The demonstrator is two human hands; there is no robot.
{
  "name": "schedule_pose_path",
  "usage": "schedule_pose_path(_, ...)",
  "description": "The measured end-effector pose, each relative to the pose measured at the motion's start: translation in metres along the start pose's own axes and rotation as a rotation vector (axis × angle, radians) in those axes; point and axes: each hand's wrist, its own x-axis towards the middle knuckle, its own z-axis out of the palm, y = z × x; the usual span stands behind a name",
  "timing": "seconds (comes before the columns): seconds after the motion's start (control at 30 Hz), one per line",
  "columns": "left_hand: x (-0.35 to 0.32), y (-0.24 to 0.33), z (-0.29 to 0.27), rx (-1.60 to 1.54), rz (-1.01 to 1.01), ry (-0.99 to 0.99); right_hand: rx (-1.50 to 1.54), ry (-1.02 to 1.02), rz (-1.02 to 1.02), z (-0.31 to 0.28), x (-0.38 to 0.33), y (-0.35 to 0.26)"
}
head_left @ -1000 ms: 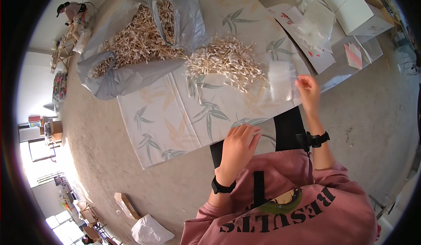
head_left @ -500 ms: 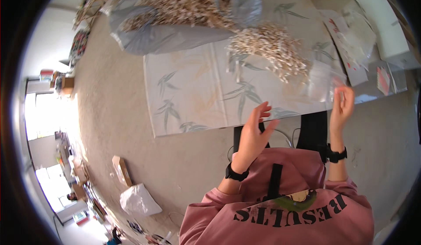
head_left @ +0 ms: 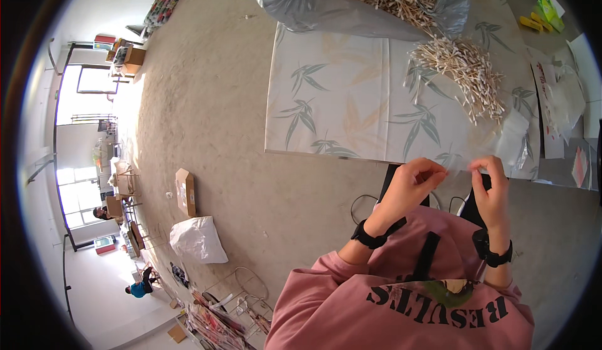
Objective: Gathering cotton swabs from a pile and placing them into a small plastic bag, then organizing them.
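My left hand (head_left: 411, 184) and my right hand (head_left: 491, 190) are close together at the table's near edge, fingertips pinched. Between them stretches a thin see-through plastic bag (head_left: 459, 164), faint against the tablecloth. Just past my right hand lie more clear plastic bags (head_left: 513, 132). Farther off, a loose pile of cotton swabs (head_left: 463, 74) is spread over the leaf-patterned tablecloth (head_left: 351, 93). Behind it, a large grey plastic bag (head_left: 338, 15) lies open, full of swabs.
Right of the cloth are clear packaging (head_left: 566, 99), yellow tools (head_left: 536, 22) and a green packet (head_left: 550, 13). A cardboard box (head_left: 185, 191) and a white sack (head_left: 199, 240) rest on the floor at left. Two people appear far left, one in blue (head_left: 137, 289).
My hands have come together, and my left fingers have closed. A clear bag is now between them, drawn from beside the other bags. The whole view has swung left.
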Motion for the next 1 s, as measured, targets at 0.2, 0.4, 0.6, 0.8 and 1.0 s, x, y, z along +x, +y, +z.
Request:
schedule_pose_path(0.2,-0.014,0.003,-0.005,-0.214,-0.177,0.050,-0.175,0.209,-0.141,0.019,-0.005,-0.041)
schedule_pose_path(0.4,-0.019,0.002,-0.001,-0.141,-0.149,0.063,0.088,-0.017,-0.043,0.037,-0.018,-0.039)
schedule_pose_path(0.6,-0.019,0.004,0.000,-0.036,-0.125,0.002,0.307,-0.072,0.139,0.032,-0.021,-0.038)
schedule_pose_path(0.8,-0.016,-0.001,0.011,0.054,-0.035,-0.003,0.493,-0.105,0.351,0.026,-0.024,-0.020)
schedule_pose_path(1.0,-0.008,0.005,0.024,0.280,0.107,-0.001,0.707,-0.119,0.509,0.019,-0.023,-0.006)
